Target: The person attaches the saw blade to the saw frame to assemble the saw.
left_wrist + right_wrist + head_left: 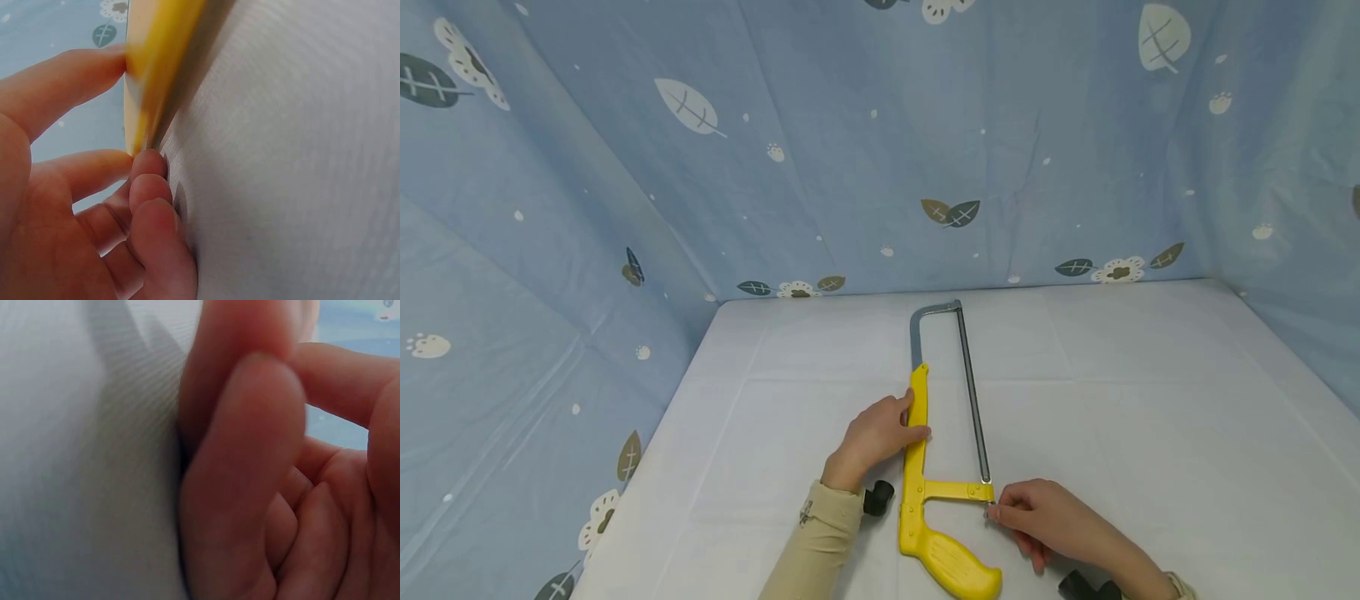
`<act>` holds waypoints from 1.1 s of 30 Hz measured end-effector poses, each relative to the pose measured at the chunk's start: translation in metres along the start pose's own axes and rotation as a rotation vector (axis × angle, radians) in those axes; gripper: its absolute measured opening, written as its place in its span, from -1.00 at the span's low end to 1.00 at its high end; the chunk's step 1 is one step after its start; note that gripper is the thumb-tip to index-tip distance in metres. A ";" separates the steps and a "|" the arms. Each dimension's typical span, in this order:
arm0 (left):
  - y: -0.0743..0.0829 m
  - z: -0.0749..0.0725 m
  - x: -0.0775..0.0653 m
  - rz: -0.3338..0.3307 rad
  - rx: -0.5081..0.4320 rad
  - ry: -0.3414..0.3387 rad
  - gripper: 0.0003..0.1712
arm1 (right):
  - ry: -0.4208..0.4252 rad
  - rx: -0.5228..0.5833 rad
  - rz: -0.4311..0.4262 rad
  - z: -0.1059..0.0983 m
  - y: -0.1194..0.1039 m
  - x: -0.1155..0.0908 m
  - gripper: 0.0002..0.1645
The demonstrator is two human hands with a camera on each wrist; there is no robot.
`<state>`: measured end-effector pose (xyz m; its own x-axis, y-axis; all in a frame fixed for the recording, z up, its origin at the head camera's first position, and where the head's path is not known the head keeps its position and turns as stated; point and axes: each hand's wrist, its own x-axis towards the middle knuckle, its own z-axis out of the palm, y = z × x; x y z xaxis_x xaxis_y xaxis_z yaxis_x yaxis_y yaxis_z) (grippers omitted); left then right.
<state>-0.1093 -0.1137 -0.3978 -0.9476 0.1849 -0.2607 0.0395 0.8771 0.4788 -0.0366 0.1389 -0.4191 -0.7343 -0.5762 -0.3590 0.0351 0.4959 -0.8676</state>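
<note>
Cloth [880,150], blue and printed with leaves, flowers and paw marks, hangs around the back and sides of my white table [805,467]. The saw [913,492] lies on that table in front of me, its grey front end pointing away, its yellow handle [958,567] toward me. A dark straight bar [972,392], which I take for the blade, runs along its right side, from the tip of the grey frame down to the yellow crosspiece [953,490]. My left sleeve [820,533] is beige, reaching in from below. My right hand [1048,515] is beside the crosspiece, thumb and fingertips pinching at its outer end, the other fingers bent; the right wrist view shows those fingers close by the table but not what I pinch. My left hand [880,429] grips the saw's long yellow side, thumb laid over it, other fingers curled against the white surface. A black piece [878,498] sits by my left wrist. Smallest is the metal fitting [989,510] at my right fingertips; its exact shape I cannot tell. I judge the step in hand to be working this fitting, and the next move to call for a firm left hold and small, careful turns from the right.
</note>
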 end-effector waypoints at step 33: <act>-0.001 0.001 0.001 -0.001 -0.024 -0.002 -0.15 | 0.038 -0.079 0.045 0.005 -0.009 0.002 -0.56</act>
<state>-0.1099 -0.1137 -0.3998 -0.9471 0.1851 -0.2623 0.0313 0.8664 0.4984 -0.0349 0.1308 -0.4138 -0.7587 -0.5277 -0.3820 0.0160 0.5711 -0.8207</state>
